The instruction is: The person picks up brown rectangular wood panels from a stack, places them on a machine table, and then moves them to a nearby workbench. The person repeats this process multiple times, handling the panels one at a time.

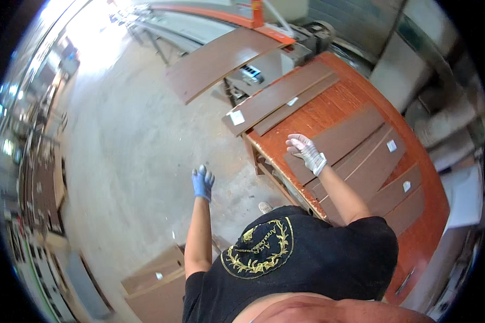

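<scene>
My left hand [202,184], in a blue work glove, is held out over the concrete floor with its fingers apart and nothing in it. In a whitish glove, my right hand [306,153] hovers by the near edge of a reddish-orange table [355,89]; its fingers are loosely spread and hold nothing. Beside it lie several brown wood-look panels [341,134], some with small white labels [392,146]. Farther up the table, a wider brown panel [285,99] sits alongside a narrow strip [299,103].
A large brown board [221,59] rests at an orange-framed machine [253,21] ahead. More brown panels [156,280] lie low at the lower left. Stacked boards [44,183] line the far left, beyond the concrete floor [124,140]. White sheets [463,196] stand right of the table.
</scene>
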A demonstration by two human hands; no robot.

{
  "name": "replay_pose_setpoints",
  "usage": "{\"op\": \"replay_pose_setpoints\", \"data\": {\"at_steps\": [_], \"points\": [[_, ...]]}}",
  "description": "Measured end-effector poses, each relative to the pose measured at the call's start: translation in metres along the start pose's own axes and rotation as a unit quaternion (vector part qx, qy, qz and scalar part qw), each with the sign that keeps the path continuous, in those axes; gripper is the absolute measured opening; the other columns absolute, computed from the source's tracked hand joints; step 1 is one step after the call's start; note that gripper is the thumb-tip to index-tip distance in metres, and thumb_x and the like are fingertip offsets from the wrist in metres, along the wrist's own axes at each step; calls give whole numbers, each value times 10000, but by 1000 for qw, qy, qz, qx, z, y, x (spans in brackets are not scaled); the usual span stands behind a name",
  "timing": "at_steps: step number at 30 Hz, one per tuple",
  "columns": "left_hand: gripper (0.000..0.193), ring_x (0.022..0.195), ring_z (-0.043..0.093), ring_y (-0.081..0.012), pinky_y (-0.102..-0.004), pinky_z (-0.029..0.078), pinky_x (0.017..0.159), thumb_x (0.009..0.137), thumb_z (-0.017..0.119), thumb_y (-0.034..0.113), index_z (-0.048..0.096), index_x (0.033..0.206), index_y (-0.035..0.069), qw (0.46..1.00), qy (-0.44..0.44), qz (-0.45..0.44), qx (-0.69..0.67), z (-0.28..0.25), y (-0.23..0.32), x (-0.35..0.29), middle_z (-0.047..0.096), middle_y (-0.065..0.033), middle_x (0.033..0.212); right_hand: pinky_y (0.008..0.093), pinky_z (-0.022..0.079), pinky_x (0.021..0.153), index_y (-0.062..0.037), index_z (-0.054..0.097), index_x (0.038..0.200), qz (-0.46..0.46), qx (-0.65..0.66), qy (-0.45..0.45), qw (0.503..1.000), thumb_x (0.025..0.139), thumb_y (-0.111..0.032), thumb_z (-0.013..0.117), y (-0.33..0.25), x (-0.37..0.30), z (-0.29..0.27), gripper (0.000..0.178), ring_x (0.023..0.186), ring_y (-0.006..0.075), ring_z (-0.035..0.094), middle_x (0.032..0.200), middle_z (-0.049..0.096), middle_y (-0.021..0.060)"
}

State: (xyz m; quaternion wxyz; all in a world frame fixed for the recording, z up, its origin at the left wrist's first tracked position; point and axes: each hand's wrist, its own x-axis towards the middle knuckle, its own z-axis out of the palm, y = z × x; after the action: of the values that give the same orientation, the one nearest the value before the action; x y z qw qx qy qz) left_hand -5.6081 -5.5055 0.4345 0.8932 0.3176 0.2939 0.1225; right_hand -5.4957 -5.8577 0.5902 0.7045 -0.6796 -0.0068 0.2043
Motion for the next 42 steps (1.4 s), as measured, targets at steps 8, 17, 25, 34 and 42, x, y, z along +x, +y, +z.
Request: {"op": "replay_pose_setpoints", "data": {"at_steps": [8, 17, 25, 34, 42], "points": [[737, 1132, 420, -231, -427, 392, 943, 699, 658, 530, 402, 1298, 186, 985, 89, -53, -137, 226, 78, 125, 410, -62, 1304, 297, 466, 793, -101, 532, 1115, -17, 41, 73, 996, 860, -317, 553, -79, 8, -122, 334, 843, 133, 583, 990, 592, 27], [548, 890, 611, -251, -343, 562, 640, 833, 476, 559, 537, 1123, 98, 969, 105, -46, -217, 236, 61, 84, 609, -58, 1062, 263, 457, 836, -74, 546, 1102, -27, 65, 29, 997, 836, -235, 601, -141, 64, -143, 316, 893, 124, 559, 993, 584, 25], [345, 968, 580, -226, -396, 524, 808, 841, 596, 330, 554, 1095, 101, 936, 193, 67, -287, 179, 17, -111, 597, -71, 1091, 445, 360, 943, -129, 438, 1241, -206, -614, 238, 723, 747, -517, 558, -205, 203, -112, 640, 1080, 313, 487, 1164, 537, 137], [398, 963, 591, -208, -333, 512, 821, 823, 622, 343, 539, 1127, 100, 911, 173, 98, -361, 73, -35, -236, 603, -49, 1093, 275, 458, 577, -54, 653, 822, -18, -306, 1, 952, 849, -405, 536, -155, 218, -149, 371, 627, 119, 565, 738, 611, 17], [508, 1140, 477, -266, -402, 366, 1002, 875, 497, 424, 443, 1260, 97, 758, 360, 246, -486, 8, -30, -336, 495, -86, 1267, 251, 445, 680, -84, 590, 904, 62, -173, -232, 955, 850, -333, 584, -83, 183, -12, 254, 714, 91, 533, 791, 572, -14]]}}
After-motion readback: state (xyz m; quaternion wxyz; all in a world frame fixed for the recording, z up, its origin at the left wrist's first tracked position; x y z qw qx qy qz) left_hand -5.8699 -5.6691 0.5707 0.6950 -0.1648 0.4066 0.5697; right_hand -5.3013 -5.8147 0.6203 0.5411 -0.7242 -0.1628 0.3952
